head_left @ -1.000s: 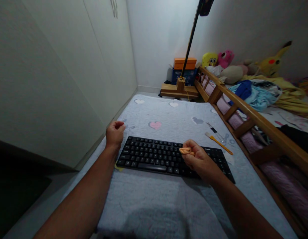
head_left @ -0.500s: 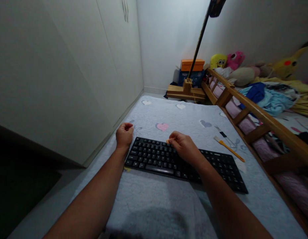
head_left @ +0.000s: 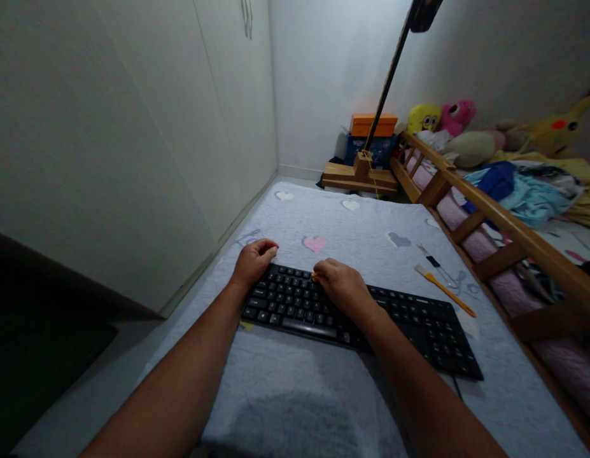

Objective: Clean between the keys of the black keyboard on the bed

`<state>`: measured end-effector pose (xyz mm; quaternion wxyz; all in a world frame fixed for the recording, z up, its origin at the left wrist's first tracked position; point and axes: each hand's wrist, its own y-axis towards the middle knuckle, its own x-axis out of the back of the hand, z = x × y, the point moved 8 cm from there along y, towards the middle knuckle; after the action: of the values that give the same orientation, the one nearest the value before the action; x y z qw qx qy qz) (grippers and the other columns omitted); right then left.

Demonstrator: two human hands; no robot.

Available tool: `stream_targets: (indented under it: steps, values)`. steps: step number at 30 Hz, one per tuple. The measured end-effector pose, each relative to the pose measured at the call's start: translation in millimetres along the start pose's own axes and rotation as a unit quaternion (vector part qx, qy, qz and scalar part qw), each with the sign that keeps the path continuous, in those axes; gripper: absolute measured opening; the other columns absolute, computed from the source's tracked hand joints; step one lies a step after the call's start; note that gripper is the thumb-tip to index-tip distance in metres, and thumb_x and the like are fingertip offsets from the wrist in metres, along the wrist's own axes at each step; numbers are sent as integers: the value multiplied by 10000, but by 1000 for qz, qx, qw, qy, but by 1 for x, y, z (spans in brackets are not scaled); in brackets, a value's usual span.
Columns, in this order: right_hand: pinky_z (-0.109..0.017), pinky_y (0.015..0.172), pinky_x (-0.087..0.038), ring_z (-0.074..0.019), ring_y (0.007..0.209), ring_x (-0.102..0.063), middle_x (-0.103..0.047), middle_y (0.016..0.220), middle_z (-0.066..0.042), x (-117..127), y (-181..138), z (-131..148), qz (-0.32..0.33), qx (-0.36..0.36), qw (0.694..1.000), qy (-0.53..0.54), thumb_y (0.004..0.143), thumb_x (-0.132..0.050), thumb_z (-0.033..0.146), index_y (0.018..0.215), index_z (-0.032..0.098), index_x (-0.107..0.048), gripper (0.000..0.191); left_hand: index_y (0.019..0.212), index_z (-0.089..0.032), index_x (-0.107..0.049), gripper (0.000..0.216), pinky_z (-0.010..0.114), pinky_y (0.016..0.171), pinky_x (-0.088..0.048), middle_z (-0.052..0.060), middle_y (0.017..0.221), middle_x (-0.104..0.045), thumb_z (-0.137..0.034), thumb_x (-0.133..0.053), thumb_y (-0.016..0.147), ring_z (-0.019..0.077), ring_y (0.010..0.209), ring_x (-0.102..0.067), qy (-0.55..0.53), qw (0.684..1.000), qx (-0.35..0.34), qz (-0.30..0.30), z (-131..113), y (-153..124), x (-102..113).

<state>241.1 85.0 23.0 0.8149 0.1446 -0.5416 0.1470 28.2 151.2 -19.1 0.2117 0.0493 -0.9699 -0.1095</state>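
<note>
A black keyboard [head_left: 304,308] lies slantwise on the pale bedspread [head_left: 295,375], its right end nearer to me. At its back left corner is my left hand [head_left: 255,261], fingers curled in and thumb close to the forefinger; I see nothing in it. Over the back row of keys, my right hand [head_left: 340,281] pinches a small orange piece [head_left: 314,275], mostly hidden by the fingers, so its kind is unclear. To the right of the keyboard lie a brush with an orange handle [head_left: 450,294] and a thin metal tool with a black grip [head_left: 433,261].
A white wardrobe [head_left: 180,127] rises along the left. On the right runs a wooden bed rail [head_left: 495,219], with clothes and plush toys behind it. A wooden stand [head_left: 359,172] with a black pole and several boxes is by the far wall.
My left hand has moved right, onto the keyboard's back left corner. My right hand has shifted slightly left along the back keys, and the orange piece shows less. The view has shifted a little.
</note>
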Motion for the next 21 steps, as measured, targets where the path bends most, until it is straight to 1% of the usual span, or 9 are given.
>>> stream_targets:
  steps: [3, 7, 12, 16, 21]
  values:
    - [-279, 688, -371, -180, 873, -609, -671, 1024, -72, 1, -1, 3, 4, 1, 999, -49, 974, -537, 278, 934, 205, -707, 189, 833, -170, -721, 267, 329, 732, -491, 41, 753, -701, -399, -602, 766, 212, 732, -647, 1, 1000, 0, 20, 1, 0, -3]
    - [-266, 684, -364, -156, 838, -589, -649, 1011, -63, 2, -2, -1, 18, -3, 998, -62, 983, -521, 295, 915, 198, -721, 232, 840, -175, -719, 278, 329, 731, -492, 40, 764, -708, -416, -604, 764, 212, 735, -654, 10, 1000, -5, 25, 4, 0, -3]
    - [-258, 720, -376, -143, 816, -578, -632, 981, -61, 3, -5, -12, 31, -2, 999, -43, 986, -500, 247, 953, 188, -721, 231, 836, -178, -717, 274, 333, 725, -493, 39, 760, -709, -416, -604, 758, 213, 731, -653, 11, 1000, -6, 24, 5, 1, -3]
    - [-257, 740, -384, -141, 808, -574, -631, 959, -63, 7, -7, -21, 40, -9, 999, -31, 973, -511, 217, 921, 186, -723, 220, 840, -174, -718, 278, 333, 726, -488, 41, 767, -706, -414, -606, 756, 209, 729, -648, 5, 1000, -4, 21, 5, 1, -3]
    - [-252, 755, -393, -145, 836, -580, -629, 930, -58, 7, -3, -21, 7, -2, 1000, 11, 961, -540, 205, 902, 176, -714, 186, 835, -166, -718, 288, 330, 719, -481, 42, 762, -698, -417, -607, 747, 206, 727, -637, -2, 1000, -2, 15, 5, 3, -3]
